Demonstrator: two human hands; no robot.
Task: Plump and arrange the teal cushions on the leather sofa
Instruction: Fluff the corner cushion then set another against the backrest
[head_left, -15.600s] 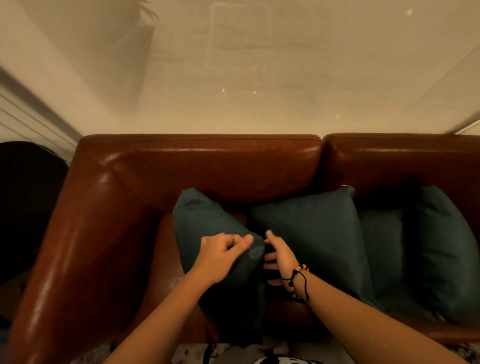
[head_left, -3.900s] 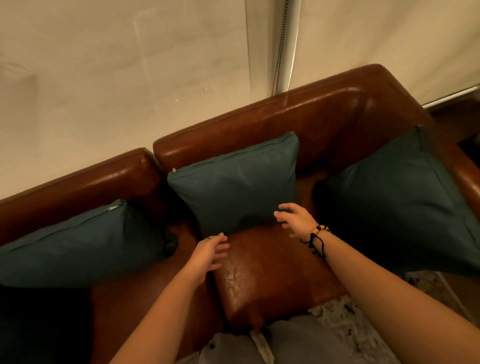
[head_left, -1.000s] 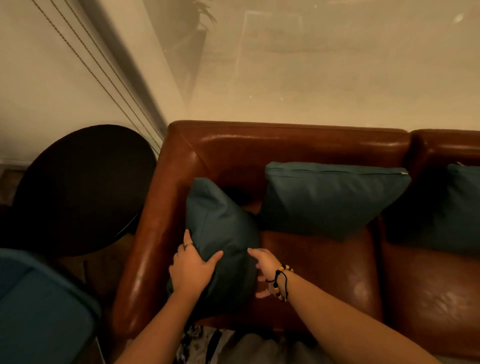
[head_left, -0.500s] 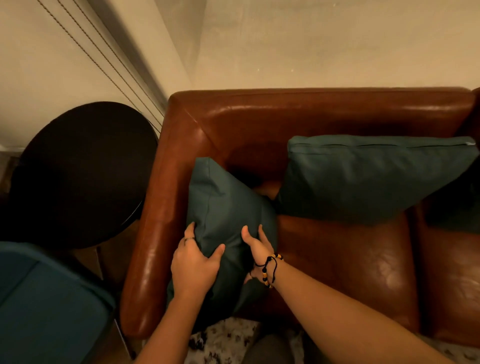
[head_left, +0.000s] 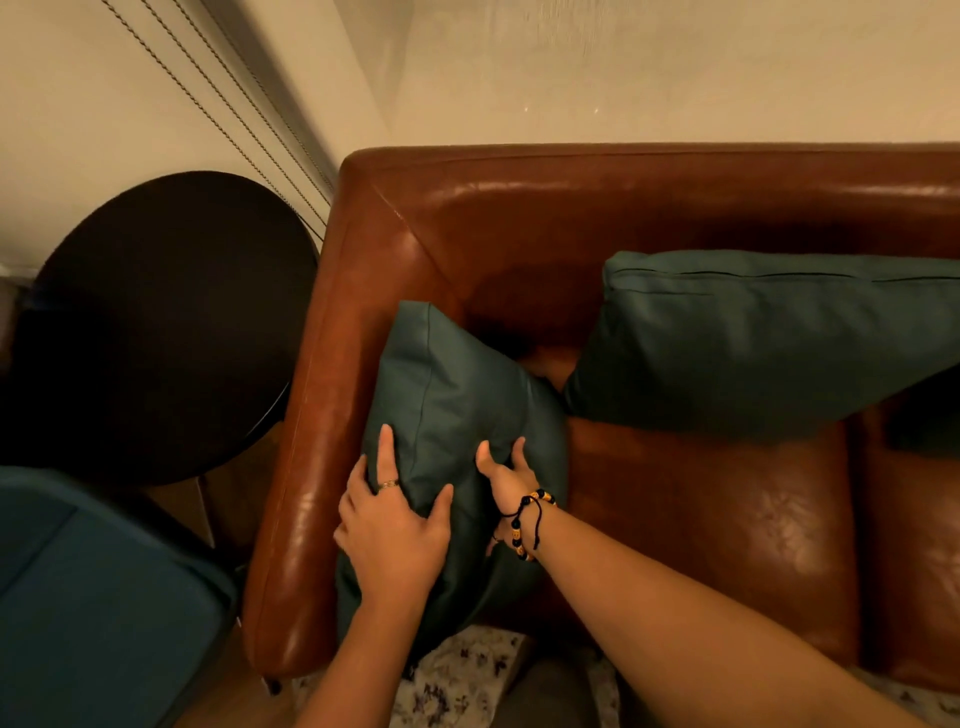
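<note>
teal cushion (head_left: 457, 410): left hand (head_left: 392, 535) presses, right hand (head_left: 508, 480) grips

Left hand (head_left: 395, 535): bare; thin metal ring (head_left: 388, 484) on one finger.
Left forearm (head_left: 358, 660): bare.
Right hand (head_left: 506, 475): bare.
Right wrist: bracelet (head_left: 540, 498) of black and yellow-orange beads; black cord (head_left: 537, 525) looped alongside.
Right forearm (head_left: 701, 634): bare.

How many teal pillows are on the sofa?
2 for sure. One square teal fabric cushion stands by the brown leather sofa's armrest, under the left hand and right hand. A second teal fabric cushion leans on the backrest. A dark shape at right may be a third.
</note>
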